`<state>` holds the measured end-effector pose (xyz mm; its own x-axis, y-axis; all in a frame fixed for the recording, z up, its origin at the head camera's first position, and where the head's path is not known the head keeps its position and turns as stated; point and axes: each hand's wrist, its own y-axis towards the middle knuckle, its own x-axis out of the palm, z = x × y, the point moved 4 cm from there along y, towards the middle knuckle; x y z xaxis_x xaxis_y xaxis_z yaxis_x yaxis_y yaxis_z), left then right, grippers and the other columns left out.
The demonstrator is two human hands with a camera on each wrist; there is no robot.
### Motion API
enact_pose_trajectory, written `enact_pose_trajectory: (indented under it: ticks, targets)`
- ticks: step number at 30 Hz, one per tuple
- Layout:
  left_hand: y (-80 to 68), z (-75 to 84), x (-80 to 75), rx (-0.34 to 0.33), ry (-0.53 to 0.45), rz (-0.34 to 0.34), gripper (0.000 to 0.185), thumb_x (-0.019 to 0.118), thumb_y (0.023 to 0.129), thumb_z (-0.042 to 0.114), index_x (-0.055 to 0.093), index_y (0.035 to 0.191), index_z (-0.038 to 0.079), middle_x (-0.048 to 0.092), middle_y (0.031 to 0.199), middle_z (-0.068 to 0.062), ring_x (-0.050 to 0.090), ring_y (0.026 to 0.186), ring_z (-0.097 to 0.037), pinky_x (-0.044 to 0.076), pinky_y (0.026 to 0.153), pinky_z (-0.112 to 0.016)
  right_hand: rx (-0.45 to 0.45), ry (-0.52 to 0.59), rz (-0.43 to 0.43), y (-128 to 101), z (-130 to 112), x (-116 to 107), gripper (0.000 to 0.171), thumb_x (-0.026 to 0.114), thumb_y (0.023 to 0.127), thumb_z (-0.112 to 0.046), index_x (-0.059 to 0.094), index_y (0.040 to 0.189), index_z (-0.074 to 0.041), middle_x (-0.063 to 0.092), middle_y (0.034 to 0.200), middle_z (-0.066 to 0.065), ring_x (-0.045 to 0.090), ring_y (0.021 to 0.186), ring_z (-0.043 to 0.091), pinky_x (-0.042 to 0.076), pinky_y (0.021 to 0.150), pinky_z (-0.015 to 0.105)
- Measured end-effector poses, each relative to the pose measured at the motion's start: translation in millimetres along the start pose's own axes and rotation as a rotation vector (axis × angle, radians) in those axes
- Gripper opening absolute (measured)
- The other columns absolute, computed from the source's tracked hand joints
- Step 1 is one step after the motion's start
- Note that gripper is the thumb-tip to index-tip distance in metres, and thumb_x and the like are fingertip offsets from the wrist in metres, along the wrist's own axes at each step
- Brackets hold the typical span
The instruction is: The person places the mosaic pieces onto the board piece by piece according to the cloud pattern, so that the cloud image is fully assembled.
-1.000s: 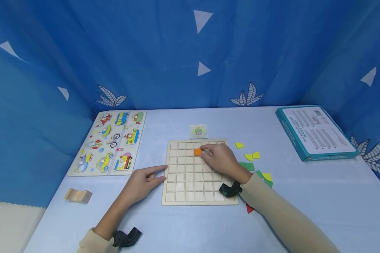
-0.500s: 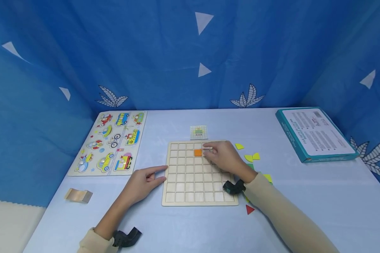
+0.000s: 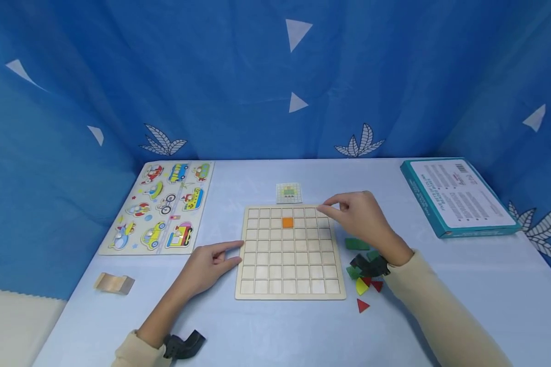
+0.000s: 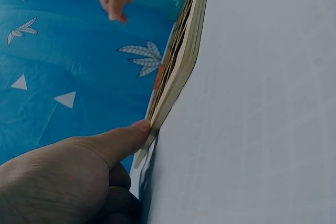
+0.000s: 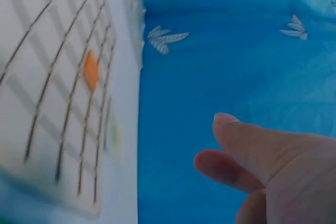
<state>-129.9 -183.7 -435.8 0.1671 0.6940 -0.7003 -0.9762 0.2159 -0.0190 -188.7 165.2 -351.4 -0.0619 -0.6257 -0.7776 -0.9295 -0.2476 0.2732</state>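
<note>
The right hand (image 3: 360,216), fingers loosely curled and empty, hovers over the board's (image 3: 289,252) far right corner, with the loose tiles (image 3: 357,244) nearer it than the left hand (image 3: 206,266), whose straight fingertips touch the board's left edge.

- Setting: a screened-off play or recording booth, not a furnished room.
- Enclosure: blue cloth (image 3: 239,76) printed with white triangles and leaves hangs behind and on both sides of the desk (image 3: 266,331).
- Work surface: the desk is covered in pale blue.
- Contents: children's learning toys, namely a wooden grid board (image 3: 289,252), a vehicle peg puzzle (image 3: 165,206), loose coloured tiles (image 3: 362,270), a pattern card (image 3: 288,192) and a teal box (image 3: 456,193).
- Instrumentation: black wrist-worn devices (image 3: 183,345) sit at both sleeves.
</note>
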Motion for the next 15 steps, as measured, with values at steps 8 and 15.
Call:
enact_pose_trajectory:
  ticks: [8,15]
  targets:
    - [0.3,1.0,-0.3,0.002,0.003,-0.006,0.038,0.079,0.092,0.03,0.073,0.129,0.026,0.039,0.054,0.008,0.033,0.049,-0.007,0.031,0.051,-0.026,0.154,-0.15,-0.009,-39.5,47.5,-23.4,0.028,0.083,0.089,-0.03,0.081,0.1,-0.005,0.039,0.051,-0.001,0.041,0.052,0.019,0.028,0.047,0.031]
    - [1.4,0.7,-1.8,0.002,-0.001,-0.006,0.037,0.079,0.092,0.031,0.073,0.129,0.027,0.039,0.054,0.009,0.032,0.05,-0.007,0.031,0.051,-0.026,0.271,-0.187,0.038,-70.2,81.6,-33.4,0.031,0.081,0.09,-0.026,0.078,0.105,0.001,0.041,0.051,0.001,0.042,0.051,0.021,0.029,0.047,0.03]
